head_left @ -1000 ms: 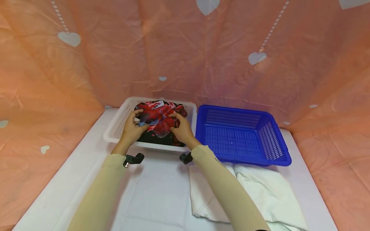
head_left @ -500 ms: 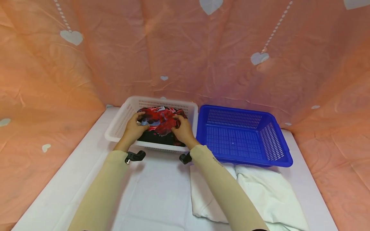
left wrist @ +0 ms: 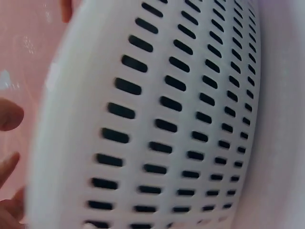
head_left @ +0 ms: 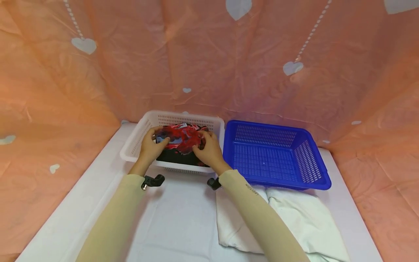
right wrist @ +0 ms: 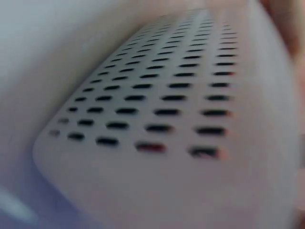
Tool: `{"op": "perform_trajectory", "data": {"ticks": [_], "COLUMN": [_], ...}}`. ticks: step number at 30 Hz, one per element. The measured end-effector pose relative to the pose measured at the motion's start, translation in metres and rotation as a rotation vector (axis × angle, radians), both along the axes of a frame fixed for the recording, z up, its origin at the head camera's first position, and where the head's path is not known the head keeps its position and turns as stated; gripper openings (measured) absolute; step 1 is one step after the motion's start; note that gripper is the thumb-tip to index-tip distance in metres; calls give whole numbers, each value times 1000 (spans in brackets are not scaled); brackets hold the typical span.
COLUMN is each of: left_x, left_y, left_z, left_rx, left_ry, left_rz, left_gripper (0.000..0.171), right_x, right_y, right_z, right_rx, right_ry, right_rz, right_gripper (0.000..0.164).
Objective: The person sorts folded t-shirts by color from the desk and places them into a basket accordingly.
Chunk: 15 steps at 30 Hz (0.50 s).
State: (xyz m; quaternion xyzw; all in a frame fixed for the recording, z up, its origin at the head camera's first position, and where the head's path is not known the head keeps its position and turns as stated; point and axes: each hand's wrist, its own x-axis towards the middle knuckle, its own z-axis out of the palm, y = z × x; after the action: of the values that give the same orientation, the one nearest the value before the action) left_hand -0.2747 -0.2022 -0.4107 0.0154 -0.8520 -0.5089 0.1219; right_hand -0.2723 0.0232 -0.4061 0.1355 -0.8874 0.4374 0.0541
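Touches the left part of a soft, rumpled piece of red-and-black printed cloth [head_left: 182, 142] with the left hand [head_left: 150, 149], thumb and fingers curved and apart. Touches the right part with the right hand [head_left: 211, 151], thumb and index finger likewise bent, with a gap between. Cannot tell from any view if pinching folds or just resting on them.

About the cloth: lies inside an oblong white plastic basket with slotted walls [head_left: 139, 136]; shows vivid red across the middle and far part, a blue-grey patch toward the left, pale pink streaks, and plain black along the near side.

Farther out, beige sleeves [head_left: 111, 214] on both forearms; just right of the white basket, an oblong blue plastic basket [head_left: 278, 182]; on its near side, folded white fabric [head_left: 304, 214], partly behind the right sleeve.

In the head view alone, the cloth's whole pattern. In the left wrist view, close rows of slots in the basket's outer wall, and separate fingertips [left wrist: 9, 114] past the rim. In the right wrist view, blurred, red specks through the slots.
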Motion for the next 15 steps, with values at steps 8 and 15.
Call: {"op": "perform_trajectory", "data": {"ticks": [8,15], "left_x": [24,62], "left_y": [-1,22], "left_z": [17,17], "left_rx": [-137,-61], "left_ry": [103,231], "left_rz": [-57,-134], "left_gripper": [52,44], "right_x": [32,72], "right_y": [35,81], "right_z": [22,26], "right_rx": [-98,-195], "right_ry": [65,9], "right_rz": [104,130], "right_gripper": [54,50]}}
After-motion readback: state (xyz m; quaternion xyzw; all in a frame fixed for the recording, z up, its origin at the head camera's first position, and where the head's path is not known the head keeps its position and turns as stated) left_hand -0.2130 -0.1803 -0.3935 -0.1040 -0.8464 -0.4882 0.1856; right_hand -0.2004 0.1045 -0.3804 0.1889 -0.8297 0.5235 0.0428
